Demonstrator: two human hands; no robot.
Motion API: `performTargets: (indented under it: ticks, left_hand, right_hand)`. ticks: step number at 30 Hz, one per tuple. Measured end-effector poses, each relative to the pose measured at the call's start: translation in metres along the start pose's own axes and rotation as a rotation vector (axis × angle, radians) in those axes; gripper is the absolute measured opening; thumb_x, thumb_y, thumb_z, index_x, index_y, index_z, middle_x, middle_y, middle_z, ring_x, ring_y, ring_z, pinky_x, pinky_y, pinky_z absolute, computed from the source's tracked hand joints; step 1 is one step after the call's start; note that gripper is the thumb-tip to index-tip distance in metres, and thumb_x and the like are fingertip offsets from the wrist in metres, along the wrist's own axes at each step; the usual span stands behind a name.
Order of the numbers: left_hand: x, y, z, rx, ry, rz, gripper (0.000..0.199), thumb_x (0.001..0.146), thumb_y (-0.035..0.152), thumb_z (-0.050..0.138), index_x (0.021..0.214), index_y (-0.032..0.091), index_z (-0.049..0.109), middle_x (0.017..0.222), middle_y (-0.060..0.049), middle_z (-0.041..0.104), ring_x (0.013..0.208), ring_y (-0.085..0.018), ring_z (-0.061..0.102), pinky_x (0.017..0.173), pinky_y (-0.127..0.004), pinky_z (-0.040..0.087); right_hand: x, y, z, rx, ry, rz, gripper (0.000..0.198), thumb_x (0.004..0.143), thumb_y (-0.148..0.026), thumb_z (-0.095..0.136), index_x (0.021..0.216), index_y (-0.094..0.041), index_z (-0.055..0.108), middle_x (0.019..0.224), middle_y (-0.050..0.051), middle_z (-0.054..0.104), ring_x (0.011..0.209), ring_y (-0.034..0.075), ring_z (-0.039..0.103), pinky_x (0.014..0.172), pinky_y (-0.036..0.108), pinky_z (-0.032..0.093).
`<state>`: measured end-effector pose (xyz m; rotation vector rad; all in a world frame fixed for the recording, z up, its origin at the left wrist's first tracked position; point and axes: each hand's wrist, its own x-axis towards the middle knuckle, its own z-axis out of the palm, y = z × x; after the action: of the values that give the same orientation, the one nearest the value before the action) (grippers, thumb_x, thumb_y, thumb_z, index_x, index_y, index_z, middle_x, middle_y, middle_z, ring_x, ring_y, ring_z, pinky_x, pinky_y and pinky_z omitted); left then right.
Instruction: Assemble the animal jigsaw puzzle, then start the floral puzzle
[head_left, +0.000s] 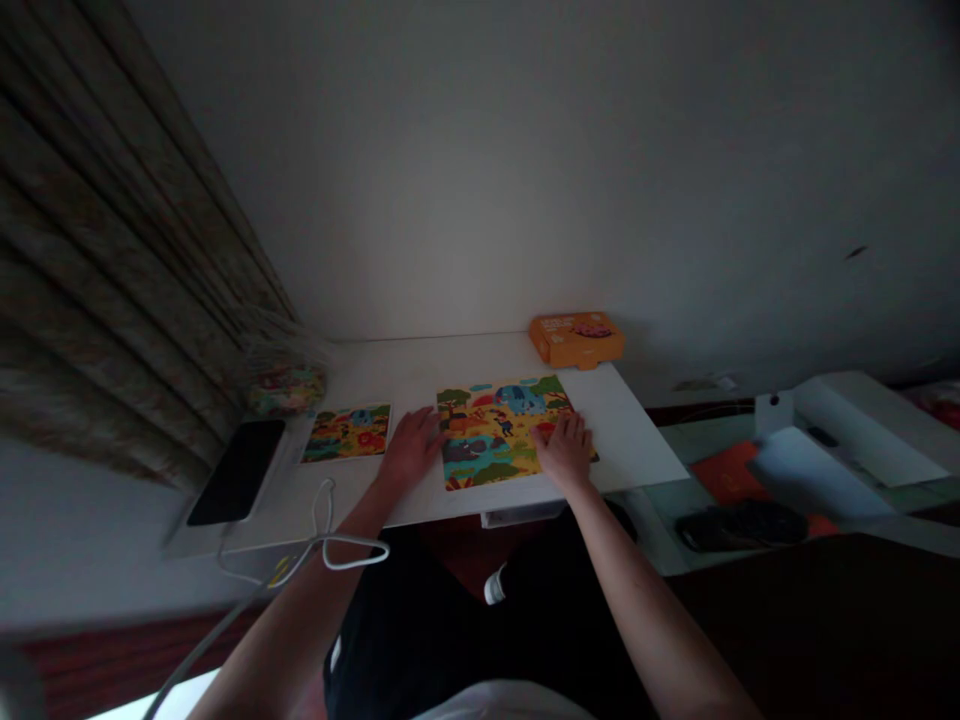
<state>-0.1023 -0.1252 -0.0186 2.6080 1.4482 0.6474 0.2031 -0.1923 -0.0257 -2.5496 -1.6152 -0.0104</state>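
Your forearms [621, 560] end in extended fingers [579, 432], gripping nothing visible, against an animal picture [501, 430] uneven pressure could skew.

Left to right on the table [630, 430] lie apparently a bag [286, 388], card [346, 435], picture [501, 428] and, behind, a box [577, 342].

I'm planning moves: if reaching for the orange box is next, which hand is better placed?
Probably the right hand: it is at the right side of the large picture, with the orange box beyond it. The left hand is at the left edge, farther away.
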Motion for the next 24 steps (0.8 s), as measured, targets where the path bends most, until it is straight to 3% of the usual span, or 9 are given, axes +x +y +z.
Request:
performTargets:
  ticks: [7,14,19,24]
  left_hand:
    - [0.007,0.011,-0.009,0.024,-0.111,-0.004,0.046,0.105,0.044,0.042,0.142,0.021,0.058,0.157,-0.012,0.049,0.148,-0.027,0.042,0.127,-0.051,0.025]
    - [0.003,0.036,0.000,0.041,-0.252,-0.016,0.059,0.102,0.055,0.046,0.152,0.025,0.049,0.162,-0.013,0.042,0.153,-0.035,0.033,0.125,-0.063,0.018]
    - [0.021,0.022,-0.005,0.083,-0.172,-0.066,0.050,0.104,0.047,0.042,0.144,0.021,0.056,0.156,-0.015,0.049,0.145,-0.032,0.043,0.124,-0.053,0.026]
    - [0.052,0.002,-0.007,0.219,-0.114,-0.203,0.048,0.103,0.045,0.042,0.140,0.018,0.057,0.151,-0.018,0.052,0.143,-0.035,0.042,0.121,-0.055,0.027]
  right_hand:
    - [-0.019,-0.063,0.002,0.130,-0.033,-0.063,0.088,0.102,-0.060,0.030,0.157,0.009,0.027,0.162,0.036,0.026,0.153,0.045,0.022,0.121,0.063,0.015]
    - [-0.037,-0.072,-0.006,0.164,-0.090,-0.170,0.085,0.100,-0.066,0.034,0.156,-0.002,0.038,0.161,0.033,0.031,0.152,0.047,0.024,0.117,0.071,0.015]
    - [-0.003,-0.065,-0.014,0.196,-0.093,-0.269,0.071,0.102,-0.062,0.034,0.152,-0.013,0.045,0.165,0.024,0.031,0.153,0.041,0.024,0.117,0.073,0.016]
    - [0.051,-0.076,-0.010,0.196,-0.097,-0.448,0.063,0.104,-0.057,0.035,0.154,-0.020,0.043,0.169,0.015,0.027,0.156,0.035,0.019,0.121,0.068,0.014]
